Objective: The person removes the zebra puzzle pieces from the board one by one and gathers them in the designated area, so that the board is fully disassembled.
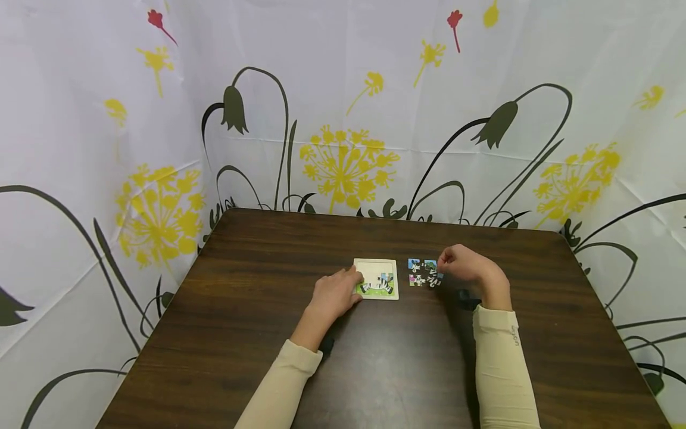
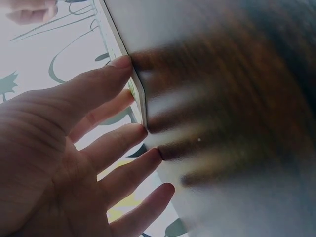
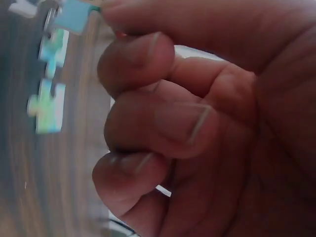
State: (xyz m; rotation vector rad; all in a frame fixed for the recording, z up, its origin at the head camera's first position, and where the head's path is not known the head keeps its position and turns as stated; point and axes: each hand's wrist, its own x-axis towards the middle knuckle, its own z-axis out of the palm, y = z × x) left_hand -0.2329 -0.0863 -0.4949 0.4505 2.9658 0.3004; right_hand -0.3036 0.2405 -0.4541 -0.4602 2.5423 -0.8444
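A shallow wooden puzzle tray (image 1: 375,264) lies on the table, with part of a black-and-white animal picture fitted along its lower right. My left hand (image 1: 336,293) rests at the tray's left side, fingers fairly straight and spread. In the left wrist view its thumb and fingertips touch the tray's edge (image 2: 139,98). To the right of the tray, several loose jigsaw pieces (image 1: 417,280) lie in a small cluster. Over the cluster's right side is my right hand (image 1: 471,267), fingers curled. Between its thumb and index finger it pinches a light-blue jigsaw piece (image 3: 73,16), partly cut off by the frame's top.
The dark wooden table (image 1: 257,268) extends around the puzzle on all sides. Beyond its far edge hangs a white curtain (image 1: 407,107) with flower prints. Dark straps show at both wrists, below light sleeves (image 1: 501,357).
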